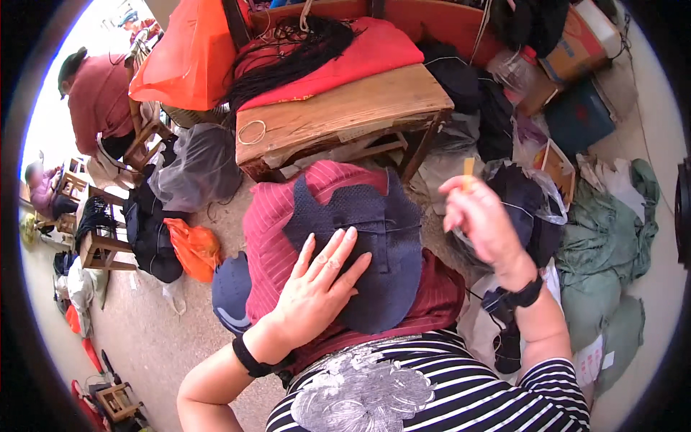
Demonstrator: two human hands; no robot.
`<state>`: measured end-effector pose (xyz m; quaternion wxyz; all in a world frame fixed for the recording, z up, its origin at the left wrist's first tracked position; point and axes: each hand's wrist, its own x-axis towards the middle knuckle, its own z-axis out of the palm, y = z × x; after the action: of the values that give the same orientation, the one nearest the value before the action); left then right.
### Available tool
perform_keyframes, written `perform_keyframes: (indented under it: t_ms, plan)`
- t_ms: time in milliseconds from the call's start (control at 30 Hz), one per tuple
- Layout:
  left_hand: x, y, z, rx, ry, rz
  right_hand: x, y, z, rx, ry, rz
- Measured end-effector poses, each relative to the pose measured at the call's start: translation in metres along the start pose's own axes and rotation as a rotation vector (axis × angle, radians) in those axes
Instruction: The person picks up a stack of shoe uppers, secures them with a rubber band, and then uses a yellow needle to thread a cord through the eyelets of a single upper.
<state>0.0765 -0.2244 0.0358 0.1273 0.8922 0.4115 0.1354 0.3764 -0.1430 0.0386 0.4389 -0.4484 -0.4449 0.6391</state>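
A dark navy piece of knitted or woven fabric [392,288], cut with a notch at its top and a narrow strap across its middle, lies over my lap on a maroon striped cloth [270,230]. My left hand [320,281] rests flat on it with the fingers stretched out. A dark thread [371,230] runs across the fabric by the fingertips. Raised off to the right of the fabric, my right hand [479,219] has its fingers pinched together. A small yellow strip [468,166] shows at those fingers; anything finer between them is too small to make out.
Ahead stands a wooden bench [345,108] bearing red cloth and a bundle of black cords [295,54]. An orange bag [187,57] hangs at its left. Dark bundles and green sacks [604,245] lie to the right. Another person [104,101] sits at the far left.
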Motion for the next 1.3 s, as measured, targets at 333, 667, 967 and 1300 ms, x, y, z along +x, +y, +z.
perform_keyframes:
  t_ms: [333,667,967,1300]
  plan:
    - [-0.004,0.001,-0.005,0.037,-0.052,-0.087,0.004,0.06,0.06,-0.672,-0.049,-0.21]
    - [-0.028,0.0,-0.003,0.021,-0.096,-0.07,0.001,0.021,0.049,-0.674,-0.044,-0.328]
    - [-0.025,0.001,0.0,0.065,-0.086,-0.062,-0.012,-0.002,0.084,-1.013,-0.36,-0.5]
    - [-0.028,0.0,0.001,0.007,-0.022,-0.069,-0.005,0.012,0.093,-1.144,-0.43,-0.64]
